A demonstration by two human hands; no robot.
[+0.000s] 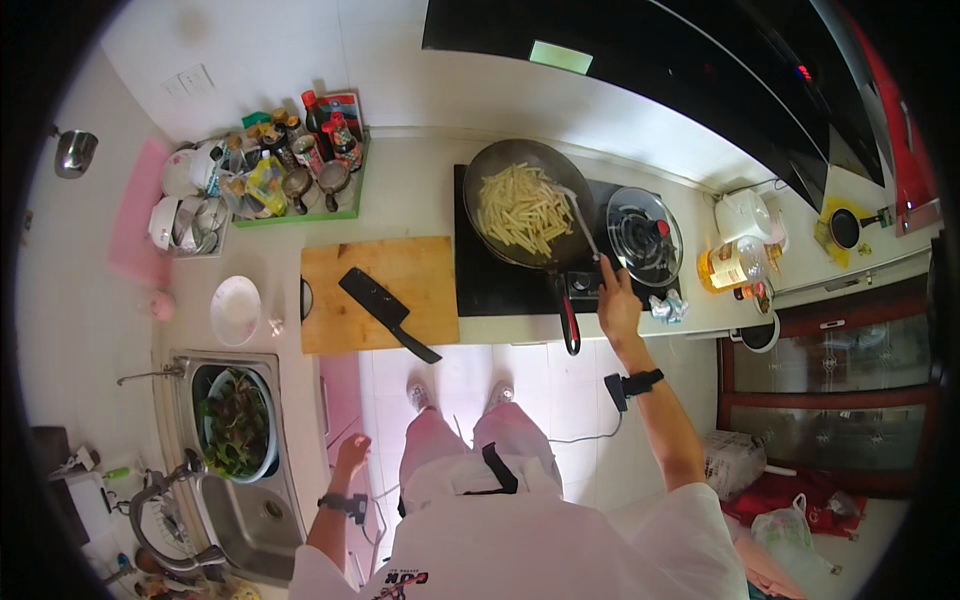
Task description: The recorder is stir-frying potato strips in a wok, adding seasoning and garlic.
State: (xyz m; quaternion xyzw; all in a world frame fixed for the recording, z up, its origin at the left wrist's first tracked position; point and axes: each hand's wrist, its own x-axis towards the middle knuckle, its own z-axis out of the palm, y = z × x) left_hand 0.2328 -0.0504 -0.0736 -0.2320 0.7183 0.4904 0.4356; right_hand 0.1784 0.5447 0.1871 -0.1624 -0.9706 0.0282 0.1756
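Note:
My right hand [620, 304] grips the handle of a spatula [583, 217], whose head reaches in among pale cut strips of food [525, 210], probably potato. These strips fill the middle of a dark wok [577, 169] on the black cooktop [469, 292]. The wok's black and red handle [568, 322] points toward me, left of my right hand. My left hand [354, 454] hangs low beside the pink cabinet, its fingers curled and nothing visible in them. A cleaver [375, 296] lies on the wooden cutting board [322, 330], its handle jutting past the front edge.
A glass lid [646, 236] rests right of the wok, with an oil bottle [731, 266] beyond. Seasoning bottles crowd a green tray [300, 218]. Leafy greens soak in a basin [268, 409] in the sink [247, 525]. A white bowl [235, 311] stands left of the board.

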